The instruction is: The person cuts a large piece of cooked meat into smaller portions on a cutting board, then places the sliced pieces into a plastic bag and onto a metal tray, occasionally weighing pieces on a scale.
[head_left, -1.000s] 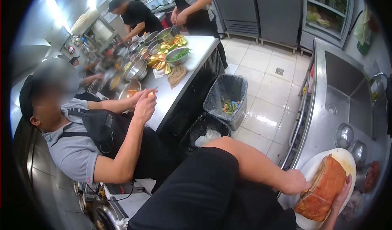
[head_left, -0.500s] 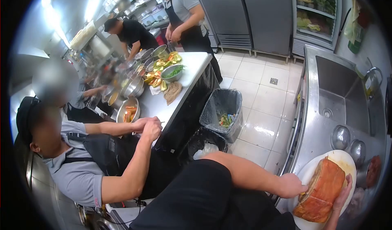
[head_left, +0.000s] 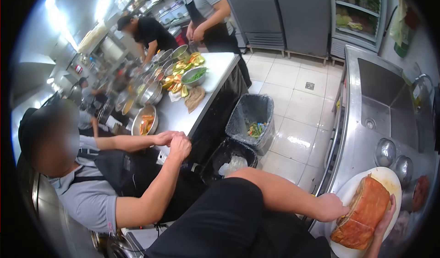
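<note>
A slab of roast pork [head_left: 367, 212] with orange-brown skin lies on a white oval plate [head_left: 343, 249] at the lower right, and a crosswise line runs over its skin. My left hand [head_left: 332, 207] is closed against the slab's left edge, its fingertips partly hidden. On the opposite side, my right hand [head_left: 384, 219] curls its fingers along the edge of the pork. The plate rests on a steel counter beside the sink.
Two metal bowls [head_left: 385, 152] sit between plate and steel sink [head_left: 382, 91]. Lined bins [head_left: 250, 120] stand on the tiled floor. A co-worker [head_left: 105, 180] is close on my left, by a table [head_left: 219, 70] with bowls and cut peppers. Other people are further back.
My hands and the pork stay nearly in place. The co-worker at left has turned the head and shifted their joined hands slightly right. The view has moved a little.
</note>
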Available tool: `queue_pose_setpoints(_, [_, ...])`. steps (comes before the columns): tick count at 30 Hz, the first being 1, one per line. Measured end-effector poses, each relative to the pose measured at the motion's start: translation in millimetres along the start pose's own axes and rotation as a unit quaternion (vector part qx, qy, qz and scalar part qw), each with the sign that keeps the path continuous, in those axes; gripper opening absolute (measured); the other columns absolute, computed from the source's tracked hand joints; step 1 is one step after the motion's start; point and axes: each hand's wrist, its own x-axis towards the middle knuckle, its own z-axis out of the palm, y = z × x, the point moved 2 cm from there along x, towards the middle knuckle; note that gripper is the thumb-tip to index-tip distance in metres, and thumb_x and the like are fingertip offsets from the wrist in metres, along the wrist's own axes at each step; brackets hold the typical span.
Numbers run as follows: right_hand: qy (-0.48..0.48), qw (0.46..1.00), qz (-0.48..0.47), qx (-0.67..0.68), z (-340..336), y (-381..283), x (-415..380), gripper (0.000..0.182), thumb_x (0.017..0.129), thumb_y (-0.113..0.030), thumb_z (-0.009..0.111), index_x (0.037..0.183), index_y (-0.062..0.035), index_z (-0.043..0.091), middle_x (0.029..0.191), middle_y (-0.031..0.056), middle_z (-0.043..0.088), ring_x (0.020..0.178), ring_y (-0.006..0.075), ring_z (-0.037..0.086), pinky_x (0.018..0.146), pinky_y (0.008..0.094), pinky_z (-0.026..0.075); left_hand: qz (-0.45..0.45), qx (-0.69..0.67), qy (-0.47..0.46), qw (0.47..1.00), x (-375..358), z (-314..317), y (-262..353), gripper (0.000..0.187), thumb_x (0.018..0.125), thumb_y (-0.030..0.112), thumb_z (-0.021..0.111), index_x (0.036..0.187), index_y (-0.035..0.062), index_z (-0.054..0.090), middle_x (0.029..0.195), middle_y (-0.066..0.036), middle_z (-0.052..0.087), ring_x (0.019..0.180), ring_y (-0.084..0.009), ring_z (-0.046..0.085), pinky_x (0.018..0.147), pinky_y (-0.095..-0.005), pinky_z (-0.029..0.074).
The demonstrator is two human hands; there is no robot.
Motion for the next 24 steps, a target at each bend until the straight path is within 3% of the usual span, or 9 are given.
queue_pose_setpoints(2, [-0.011, 0.999, -0.004, -0.03, -0.4, -13.0, 2.7, 0.091, 0.102, -0.069, 0.031, 0.152, 0.0063, 0.038, 0.155, 0.0208, 0.042, 0.145, 0.0335, 0.038, 0.123, 0.0454, 0.022, -0.003, 0.026, -0.001, 1.0, 4.0, 4.8, -1.3, 0.019, 0.093, 0.014, 0.057, 0.11, 0.0059, 0.058, 0.086, -0.018, 0.072, 0.081, -0.0395, 0.073, 0.066, -0.0505, 0.057])
queue_pose_setpoints(5, [0.013, 0.999, -0.021, 0.027, 2.9, 8.1, 0.9, 0.091, 0.102, -0.069, 0.032, 0.152, 0.0064, 0.039, 0.152, 0.0211, 0.043, 0.144, 0.0333, 0.038, 0.123, 0.0454, 0.022, -0.039, 0.018, -0.026, 0.999, 6.9, -4.6, 23.7, 0.019, 0.093, 0.014, 0.056, 0.111, 0.0073, 0.058, 0.083, -0.018, 0.071, 0.081, -0.0389, 0.073, 0.065, -0.051, 0.057])
queue_pose_setpoints(11, [0.014, 1.0, -0.005, -0.019, -0.5, -12.1, 1.6, 0.093, 0.1, -0.071, 0.035, 0.15, 0.0076, 0.04, 0.146, 0.0219, 0.048, 0.141, 0.0331, 0.041, 0.12, 0.0454, 0.026, 0.001, 0.017, 0.004, 1.0, 1.6, 0.9, 1.7, 0.021, 0.094, 0.014, 0.054, 0.115, 0.01, 0.055, 0.079, -0.019, 0.069, 0.079, -0.0403, 0.072, 0.064, -0.0531, 0.056])
queue_pose_setpoints(14, [-0.003, 0.998, -0.01, -0.064, -9.0, -9.0, 1.3, 0.096, 0.098, -0.073, 0.039, 0.149, 0.0081, 0.04, 0.144, 0.0227, 0.049, 0.138, 0.034, 0.043, 0.118, 0.0441, 0.029, 0.011, 0.014, 0.017, 1.0, 3.4, 3.3, 1.6, 0.021, 0.094, 0.017, 0.055, 0.114, 0.0096, 0.054, 0.077, -0.019, 0.068, 0.078, -0.0422, 0.071, 0.063, -0.0542, 0.055])
queue_pose_setpoints(17, [0.011, 0.999, -0.026, -0.015, 3.8, -23.7, 5.9, 0.096, 0.095, -0.07, 0.049, 0.15, 0.0078, 0.039, 0.147, 0.0226, 0.047, 0.14, 0.034, 0.042, 0.119, 0.0427, 0.029, 0.033, 0.021, 0.036, 0.999, 10.0, 16.8, -9.0, 0.023, 0.094, 0.02, 0.056, 0.114, 0.0079, 0.052, 0.073, -0.019, 0.065, 0.075, -0.0437, 0.069, 0.063, -0.0552, 0.053])
queue_pose_setpoints(23, [-0.085, 0.993, 0.018, -0.081, 8.1, -29.9, 16.3, 0.094, 0.094, -0.062, 0.065, 0.155, 0.0036, 0.037, 0.156, 0.0254, 0.041, 0.145, 0.04, 0.037, 0.122, 0.0466, 0.028, 0.064, 0.039, 0.042, 0.996, 3.2, 0.9, -4.3, 0.026, 0.094, 0.026, 0.059, 0.105, 0.0027, 0.053, 0.074, -0.023, 0.067, 0.074, -0.0444, 0.068, 0.064, -0.0549, 0.053])
queue_pose_setpoints(24, [-0.092, 0.992, 0.0, -0.091, 14.1, -36.1, 20.6, 0.093, 0.095, -0.062, 0.063, 0.154, 0.0039, 0.037, 0.155, 0.0254, 0.042, 0.145, 0.0398, 0.038, 0.122, 0.0466, 0.028, 0.067, 0.04, 0.04, 0.996, -2.3, -0.9, -2.0, 0.026, 0.094, 0.026, 0.059, 0.104, 0.0026, 0.053, 0.075, -0.023, 0.067, 0.075, -0.0443, 0.069, 0.065, -0.0547, 0.054])
